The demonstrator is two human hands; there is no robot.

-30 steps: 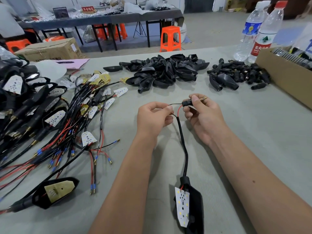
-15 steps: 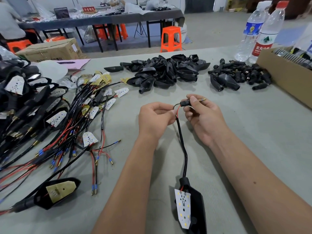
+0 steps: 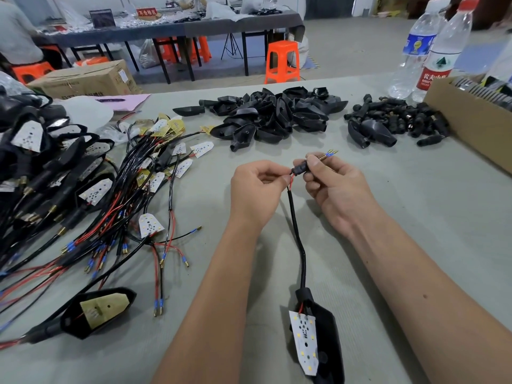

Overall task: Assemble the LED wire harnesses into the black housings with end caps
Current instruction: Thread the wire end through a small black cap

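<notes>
Between our hands in the head view, an end cap [image 3: 300,167] sits threaded on the wire harness [image 3: 297,231]: our right hand [image 3: 336,187] pinches the cap, brass terminals [image 3: 331,153] poking out beyond it, while our left hand [image 3: 256,189] pinches the thin wires just below. That harness's LED board [image 3: 304,343] seems already seated in a black housing [image 3: 328,336] near our forearms, though the fit is hard to judge. Finished units [image 3: 30,151] are stacked at far left, but loose harnesses [image 3: 138,206], empty housings [image 3: 274,115] and spare caps [image 3: 399,120] show plenty remains.
</notes>
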